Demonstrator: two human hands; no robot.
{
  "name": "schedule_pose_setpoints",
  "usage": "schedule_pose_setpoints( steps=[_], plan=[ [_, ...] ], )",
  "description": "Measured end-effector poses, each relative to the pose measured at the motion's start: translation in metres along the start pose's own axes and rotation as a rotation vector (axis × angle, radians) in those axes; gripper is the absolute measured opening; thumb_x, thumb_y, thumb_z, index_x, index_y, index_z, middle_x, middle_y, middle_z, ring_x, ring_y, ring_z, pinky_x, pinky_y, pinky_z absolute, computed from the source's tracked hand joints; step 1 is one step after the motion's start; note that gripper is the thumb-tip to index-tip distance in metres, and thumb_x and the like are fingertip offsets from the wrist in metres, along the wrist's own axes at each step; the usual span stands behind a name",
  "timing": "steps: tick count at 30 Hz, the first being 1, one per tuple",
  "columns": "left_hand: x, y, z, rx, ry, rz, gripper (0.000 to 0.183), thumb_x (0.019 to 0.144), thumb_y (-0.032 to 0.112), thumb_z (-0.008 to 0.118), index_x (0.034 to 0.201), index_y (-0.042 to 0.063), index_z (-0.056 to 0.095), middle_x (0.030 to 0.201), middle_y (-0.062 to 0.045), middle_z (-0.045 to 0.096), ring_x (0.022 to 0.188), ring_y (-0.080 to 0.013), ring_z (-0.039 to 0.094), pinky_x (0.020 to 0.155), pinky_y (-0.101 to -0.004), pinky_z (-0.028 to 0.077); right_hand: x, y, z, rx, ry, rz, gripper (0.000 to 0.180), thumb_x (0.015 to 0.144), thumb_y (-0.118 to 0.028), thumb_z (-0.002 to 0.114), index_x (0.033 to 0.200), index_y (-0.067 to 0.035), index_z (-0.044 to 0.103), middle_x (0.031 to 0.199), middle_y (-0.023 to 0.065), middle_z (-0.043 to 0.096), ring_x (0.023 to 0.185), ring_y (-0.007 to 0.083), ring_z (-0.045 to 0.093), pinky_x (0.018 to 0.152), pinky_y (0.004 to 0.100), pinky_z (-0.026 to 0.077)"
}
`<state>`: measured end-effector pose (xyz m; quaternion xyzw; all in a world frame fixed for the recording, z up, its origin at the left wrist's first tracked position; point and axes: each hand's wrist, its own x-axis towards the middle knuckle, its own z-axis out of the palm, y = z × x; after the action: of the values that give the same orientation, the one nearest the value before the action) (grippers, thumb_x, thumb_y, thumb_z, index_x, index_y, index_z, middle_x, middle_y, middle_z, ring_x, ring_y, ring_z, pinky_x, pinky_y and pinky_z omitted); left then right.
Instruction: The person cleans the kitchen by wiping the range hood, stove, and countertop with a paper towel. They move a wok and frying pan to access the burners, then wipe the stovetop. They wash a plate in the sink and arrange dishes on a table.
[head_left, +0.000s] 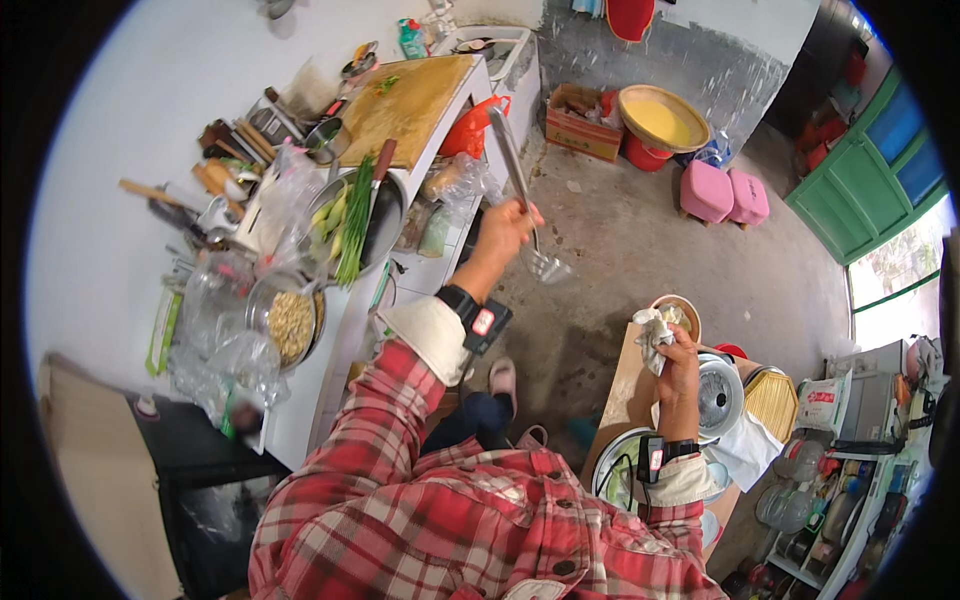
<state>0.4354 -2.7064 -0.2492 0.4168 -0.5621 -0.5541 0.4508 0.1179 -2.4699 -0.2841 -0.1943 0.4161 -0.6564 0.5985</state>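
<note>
My left hand (504, 231) is closed around the handle of a long metal kitchen utensil (517, 161). Its head, which looks slotted, hangs low beside the hand over the floor and is slightly blurred. In my right hand (679, 367) is a crumpled greyish cloth (654, 337), held above the edge of a small wooden table (626, 375). A white round appliance or pot (718, 397) stands just beside that hand. To the left of my left hand, a large metal basin (390, 214) on the counter holds scallions (358, 225), pale green vegetables and a brown-handled knife (385, 159).
A wooden chopping board (420, 90) lies on the tiled counter, near a bowl of pale nuts or beans (291, 326) and plastic bags (221, 330). Across the concrete floor (600, 225) are pink stools (706, 189), a cardboard box (574, 135), a yellow-filled basket (660, 124) and a green door (847, 187).
</note>
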Motion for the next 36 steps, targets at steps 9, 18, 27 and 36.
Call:
schedule_pose_setpoints(
  steps=[9,18,27,36],
  plan=[
    [0.292,-0.030,-0.023,-0.101,0.199,-0.014,0.006,0.096,0.004,0.060,0.100,0.006,0.063,0.089,-0.005,0.070,0.071,-0.0069,0.060,0.056,-0.0215,0.045,0.231,-0.059,-0.001,-0.023,0.046,-0.023,0.036,0.078,0.003,0.057,0.114,0.002,0.063,0.102,0.0132,0.069,0.092,0.0282,0.070,0.084,0.0414,0.059],
    [0.564,-0.029,-0.060,-0.271,0.342,-0.012,0.001,0.098,0.007,0.060,0.098,0.006,0.060,0.088,-0.006,0.069,0.067,-0.0076,0.058,0.059,-0.0236,0.050,0.460,-0.116,0.045,-0.038,0.211,0.000,0.038,0.075,0.000,0.060,0.114,0.000,0.061,0.100,0.0100,0.067,0.085,0.0226,0.066,0.072,0.0339,0.057],
    [0.813,-0.007,-0.175,-0.463,0.790,0.221,0.008,0.099,0.009,0.061,0.105,0.005,0.057,0.094,-0.012,0.071,0.070,-0.0160,0.064,0.065,-0.0310,0.057,0.746,-0.158,0.049,-0.037,0.146,0.143,0.041,0.073,0.001,0.060,0.114,-0.001,0.060,0.101,0.0106,0.067,0.085,0.0242,0.066,0.073,0.0340,0.056],
    [0.966,-0.029,-0.264,-0.716,1.239,0.265,0.013,0.098,0.009,0.062,0.108,0.007,0.054,0.097,-0.009,0.067,0.078,-0.0163,0.063,0.071,-0.0338,0.060,1.091,-0.218,0.124,-0.259,-0.097,0.269,0.044,0.072,0.003,0.059,0.115,0.003,0.064,0.102,0.0124,0.069,0.095,0.0266,0.067,0.088,0.0356,0.056]
  ],
)
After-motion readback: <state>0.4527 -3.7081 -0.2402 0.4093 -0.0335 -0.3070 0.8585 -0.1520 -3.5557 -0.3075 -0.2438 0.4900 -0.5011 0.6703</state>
